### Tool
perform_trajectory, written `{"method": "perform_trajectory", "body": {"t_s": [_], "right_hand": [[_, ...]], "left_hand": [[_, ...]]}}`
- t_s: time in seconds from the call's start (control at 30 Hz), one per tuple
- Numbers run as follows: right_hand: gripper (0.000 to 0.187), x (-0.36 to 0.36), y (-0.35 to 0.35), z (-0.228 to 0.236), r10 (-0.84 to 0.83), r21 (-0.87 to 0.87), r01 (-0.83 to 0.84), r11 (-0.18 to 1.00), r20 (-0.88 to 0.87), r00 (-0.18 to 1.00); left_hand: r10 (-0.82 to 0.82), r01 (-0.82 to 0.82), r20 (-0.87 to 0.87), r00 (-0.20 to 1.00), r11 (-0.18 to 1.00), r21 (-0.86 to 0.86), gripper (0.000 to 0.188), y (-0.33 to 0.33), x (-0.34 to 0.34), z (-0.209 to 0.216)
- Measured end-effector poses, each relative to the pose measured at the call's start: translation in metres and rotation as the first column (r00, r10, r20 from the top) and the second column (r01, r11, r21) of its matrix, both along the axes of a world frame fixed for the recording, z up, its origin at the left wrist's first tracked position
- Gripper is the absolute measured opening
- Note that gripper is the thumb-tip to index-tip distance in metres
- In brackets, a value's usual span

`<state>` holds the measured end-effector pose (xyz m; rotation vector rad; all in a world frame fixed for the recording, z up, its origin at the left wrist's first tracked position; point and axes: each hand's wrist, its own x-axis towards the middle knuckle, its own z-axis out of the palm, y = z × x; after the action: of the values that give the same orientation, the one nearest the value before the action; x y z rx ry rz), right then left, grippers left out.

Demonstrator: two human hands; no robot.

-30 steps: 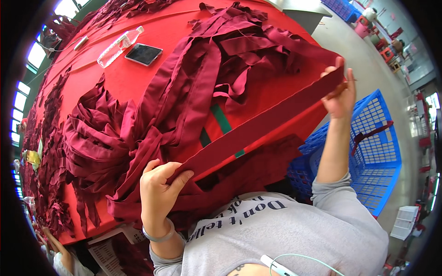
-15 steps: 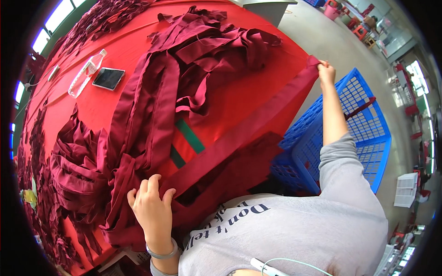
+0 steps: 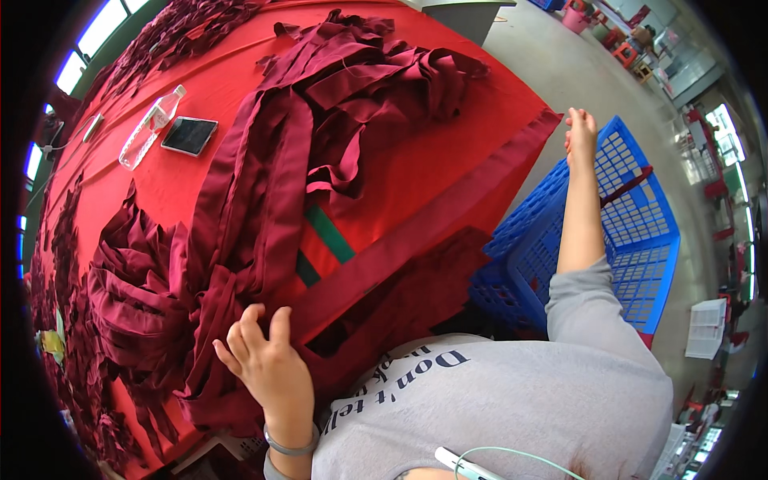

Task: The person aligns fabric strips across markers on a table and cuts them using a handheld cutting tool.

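Note:
A long maroon fabric strip [image 3: 424,228] lies stretched slantwise across the near side of the red-covered table, its far end by the right edge. My left hand [image 3: 268,364] is over the strip's near end, fingers spread and bent, gripping nothing. Just beyond the far end, my right hand [image 3: 582,136] hangs in the air, apart from the cloth, with its fingers loosely bent and nothing visible in them. Left of the strip sits a bunched heap of maroon strips [image 3: 136,288]. More tangled maroon strips [image 3: 360,80] lie farther back. Two green bands [image 3: 328,232] show on the tabletop.
Beside the table at the right stands a blue plastic basket [image 3: 640,232]. A phone [image 3: 189,136] and a clear plastic bottle [image 3: 152,128] rest on the red cloth [image 3: 432,168] at the left. A white crate [image 3: 706,329] is on the floor farther right.
My right hand has let go of the strip's far end and moved slightly right, away from it. That end now lies at the table's edge. My left hand's fingers have spread and shifted slightly.

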<state>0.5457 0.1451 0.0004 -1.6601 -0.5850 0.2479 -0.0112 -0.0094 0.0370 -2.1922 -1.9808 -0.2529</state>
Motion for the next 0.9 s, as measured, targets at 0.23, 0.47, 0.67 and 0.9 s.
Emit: {"method": "perform_trajectory", "body": {"t_s": [0.23,0.47,0.67,0.9], "right_hand": [[0.041,-0.242,-0.082,0.02,0.614,-0.2,-0.629,0.751,0.561,0.555],[0.034,-0.328,-0.141,0.018,0.814,-0.556,-0.746,0.366,0.579,-0.032],[0.033,-0.337,-0.144,0.015,0.841,-0.612,-0.684,0.397,0.542,0.002],[0.03,-0.343,-0.12,0.003,0.708,-0.386,-0.643,0.661,0.605,0.364]], "left_hand": [[-0.432,0.449,0.171,0.885,0.89,-0.074,0.044,0.003,0.012,-0.021],[-0.41,0.429,0.246,0.878,0.903,-0.022,0.054,0.0,0.017,-0.034],[-0.384,0.399,0.272,0.882,0.917,0.0,0.058,-0.001,0.019,-0.039],[-0.384,0.393,0.247,0.89,0.919,0.013,0.059,0.0,0.017,-0.041]]}}
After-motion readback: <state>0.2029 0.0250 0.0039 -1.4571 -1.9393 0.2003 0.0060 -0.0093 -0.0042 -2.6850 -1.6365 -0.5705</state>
